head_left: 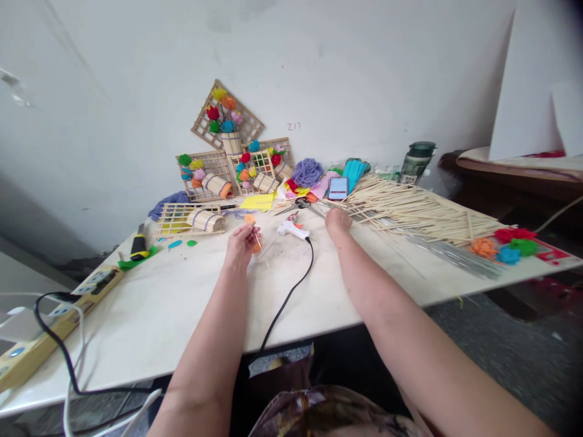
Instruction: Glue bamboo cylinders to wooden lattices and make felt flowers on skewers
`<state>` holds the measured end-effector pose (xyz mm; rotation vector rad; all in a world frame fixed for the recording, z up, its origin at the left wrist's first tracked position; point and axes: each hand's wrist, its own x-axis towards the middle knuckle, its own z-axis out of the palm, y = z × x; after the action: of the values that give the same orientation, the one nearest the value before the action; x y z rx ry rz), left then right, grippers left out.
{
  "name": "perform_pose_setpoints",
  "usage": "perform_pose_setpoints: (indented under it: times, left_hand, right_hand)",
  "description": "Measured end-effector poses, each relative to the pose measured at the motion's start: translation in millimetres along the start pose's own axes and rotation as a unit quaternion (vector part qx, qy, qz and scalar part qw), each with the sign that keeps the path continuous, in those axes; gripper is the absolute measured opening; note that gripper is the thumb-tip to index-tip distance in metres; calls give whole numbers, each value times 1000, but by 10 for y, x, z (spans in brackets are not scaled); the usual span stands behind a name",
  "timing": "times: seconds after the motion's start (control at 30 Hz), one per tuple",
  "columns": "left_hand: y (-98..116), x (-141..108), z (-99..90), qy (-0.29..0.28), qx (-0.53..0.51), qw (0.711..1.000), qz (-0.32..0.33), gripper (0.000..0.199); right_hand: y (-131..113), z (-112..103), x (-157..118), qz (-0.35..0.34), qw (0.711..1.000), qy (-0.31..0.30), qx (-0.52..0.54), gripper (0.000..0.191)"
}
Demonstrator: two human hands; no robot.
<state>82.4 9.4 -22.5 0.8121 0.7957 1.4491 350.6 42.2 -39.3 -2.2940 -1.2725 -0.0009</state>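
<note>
My left hand (243, 244) is closed around small orange petal-like pieces (250, 218), with a thin pale stem crossing its fingertips. I cannot tell whether the pieces are felt or paper. To the right, my right hand (338, 223) is curled at the near edge of the sticks and wires; its fingertips are hidden, and so is anything in them. Between the hands a white glue gun (293, 229) lies on the table with its black cord running toward me. Just beyond it are dark-handled scissors (301, 203).
Finished lattice panels with colourful flowers (228, 112) lean on the wall. Thin wooden sticks (410, 209) and silvery wires (455, 255) spread over the right side. A utility knife (139, 246) and a power strip (86, 297) sit left. A bottle (416, 162) stands behind.
</note>
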Motion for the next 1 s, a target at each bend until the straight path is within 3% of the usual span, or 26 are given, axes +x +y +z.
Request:
perform_pose_setpoints:
  times: [0.23, 0.4, 0.5, 0.6, 0.7, 0.8, 1.0]
  left_hand:
    - [37, -29, 28, 6, 3, 1000, 1, 13]
    - [29, -18, 28, 13, 15, 1000, 9, 18]
    - [27, 11, 16, 17, 23, 998, 51, 21]
    - [43, 33, -1, 18, 19, 994, 105, 22]
    - [60, 29, -8, 16, 18, 994, 110, 25]
    - [58, 2, 10, -9, 24, 996, 83, 29]
    - [41, -35, 52, -12, 65, 996, 58, 33]
  right_hand:
    - [-2, -57, -25, 9, 999, 24, 33, 32]
    - [-34, -75, -29, -73, 991, 52, 102, 31]
    - [-94, -91, -29, -174, 966, -5, 190, 27]
    - [-179, -151, -77, -270, 917, -101, 275, 21]
    - [-265, -256, -172, -330, 870, -171, 324, 20]
    - [-330, -354, -259, -359, 844, -196, 347, 20]
    - [-367, -383, -304, -348, 836, -213, 366, 18]
